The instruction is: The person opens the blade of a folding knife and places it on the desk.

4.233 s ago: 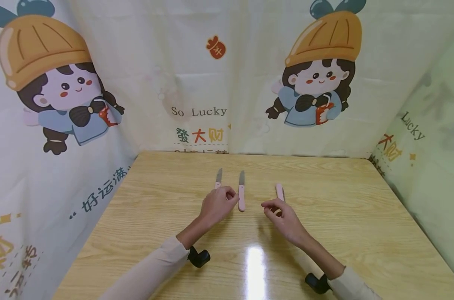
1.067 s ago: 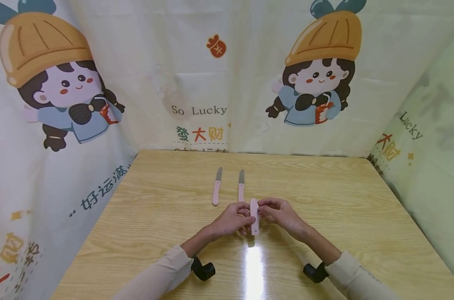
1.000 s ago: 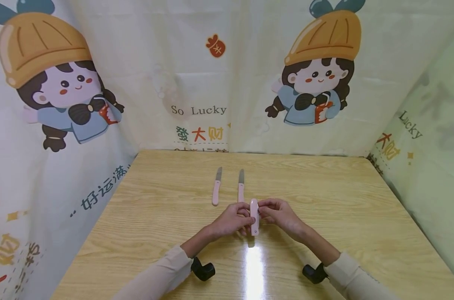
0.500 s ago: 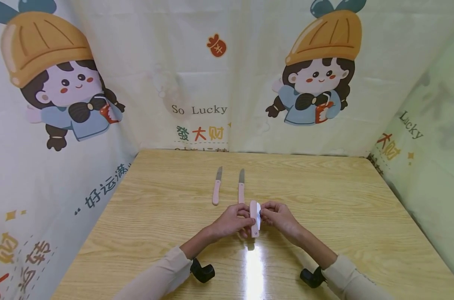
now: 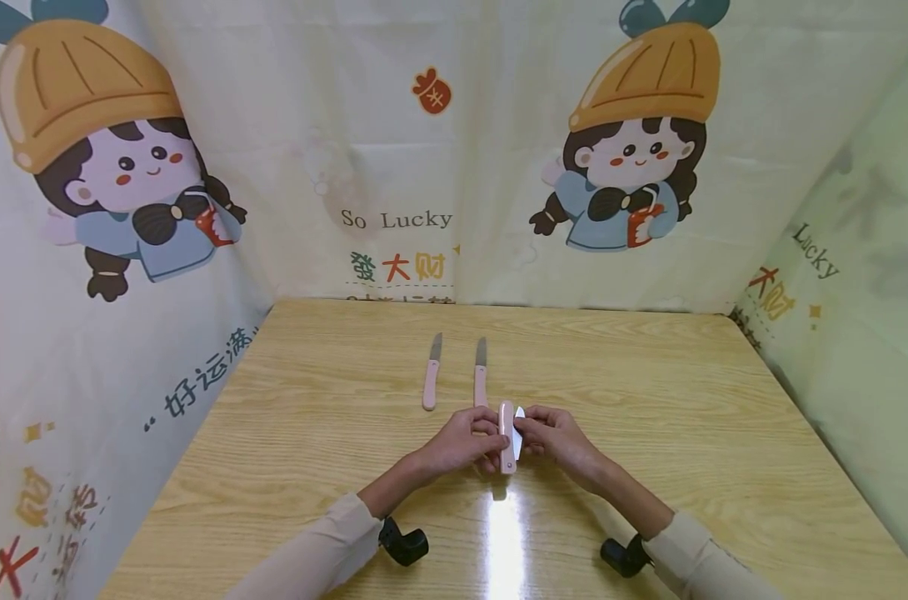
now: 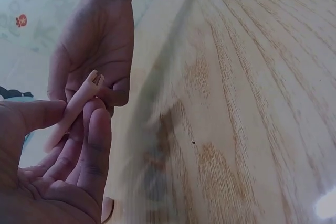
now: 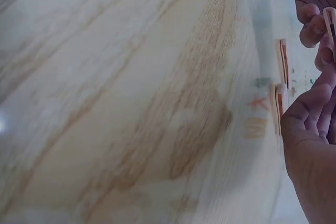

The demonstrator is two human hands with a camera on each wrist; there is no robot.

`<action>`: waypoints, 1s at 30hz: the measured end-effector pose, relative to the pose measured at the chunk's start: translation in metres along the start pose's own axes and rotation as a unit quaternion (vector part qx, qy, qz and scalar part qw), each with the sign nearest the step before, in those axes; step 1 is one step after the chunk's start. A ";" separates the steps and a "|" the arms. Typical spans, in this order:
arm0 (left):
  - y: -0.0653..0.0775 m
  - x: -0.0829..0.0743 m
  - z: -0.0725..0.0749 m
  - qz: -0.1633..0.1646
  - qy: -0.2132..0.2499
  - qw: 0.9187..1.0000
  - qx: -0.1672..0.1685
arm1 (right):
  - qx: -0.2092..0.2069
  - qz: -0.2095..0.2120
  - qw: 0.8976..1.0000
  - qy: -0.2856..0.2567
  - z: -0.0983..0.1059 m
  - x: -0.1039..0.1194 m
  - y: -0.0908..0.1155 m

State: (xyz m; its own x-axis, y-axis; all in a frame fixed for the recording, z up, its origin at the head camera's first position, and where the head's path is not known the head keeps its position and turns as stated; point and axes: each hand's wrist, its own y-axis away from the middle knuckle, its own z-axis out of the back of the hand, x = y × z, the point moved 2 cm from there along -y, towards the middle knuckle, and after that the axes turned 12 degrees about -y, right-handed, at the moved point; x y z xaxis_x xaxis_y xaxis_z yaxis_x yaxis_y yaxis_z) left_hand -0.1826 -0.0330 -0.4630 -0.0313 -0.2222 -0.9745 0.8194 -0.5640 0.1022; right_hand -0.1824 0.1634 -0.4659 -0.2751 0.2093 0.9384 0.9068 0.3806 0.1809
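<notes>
Above the middle of the table, my left hand [image 5: 461, 442] grips the pink handle of a folding knife [image 5: 507, 442] between thumb and fingers. From the other side, the thumb and fingers of my right hand [image 5: 566, 442] pinch the blade [image 5: 519, 427], which stands partly out of the handle. In the left wrist view the handle [image 6: 79, 103] slants across the left fingers, its slotted end facing up. The right wrist view catches only part of the knife [image 7: 330, 22] at its right edge. Just behind the left hand lies an unfolded pink knife [image 5: 481, 375].
Left of that knife lies another unfolded pink knife [image 5: 432, 375], its blade pointing away from me. The wooden table [image 5: 311, 367] ends against a printed curtain [image 5: 499, 167]. A black wrist camera [image 5: 404, 542] sits below each forearm.
The folded knife lay on the right side of the table and is now held up between both hands. During the last second its blade has swung partly out of the handle.
</notes>
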 end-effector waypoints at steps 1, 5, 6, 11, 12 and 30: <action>0.000 0.000 0.000 0.001 -0.001 1.000 -0.004 | 0.002 0.001 1.000 0.003 0.000 0.000 0.000; -0.001 -0.001 0.001 0.012 0.031 0.999 -0.031 | -0.009 0.010 1.000 0.016 0.003 0.001 -0.002; -0.001 -0.001 0.002 0.014 0.043 0.998 -0.039 | -0.015 0.013 1.000 0.018 0.004 0.001 -0.001; 0.000 -0.002 0.007 0.018 0.046 0.997 -0.067 | -0.038 0.026 0.999 0.023 0.009 0.002 0.000; 0.001 -0.002 0.008 0.015 0.026 0.997 -0.069 | -0.041 0.025 0.999 0.024 0.010 0.002 0.000; 0.014 -0.024 0.010 -0.361 -0.655 0.658 -0.086 | -0.033 0.022 0.998 0.055 0.010 0.002 0.006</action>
State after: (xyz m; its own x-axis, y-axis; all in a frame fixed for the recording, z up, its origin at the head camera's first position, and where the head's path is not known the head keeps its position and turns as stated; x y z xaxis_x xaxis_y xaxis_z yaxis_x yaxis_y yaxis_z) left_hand -0.1761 -0.0436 -0.4366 -0.8226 -0.5042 0.2631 0.3699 -0.8257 -0.4260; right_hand -0.1810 0.1748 -0.4655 -0.2016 0.1224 0.9718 0.9374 0.3117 0.1552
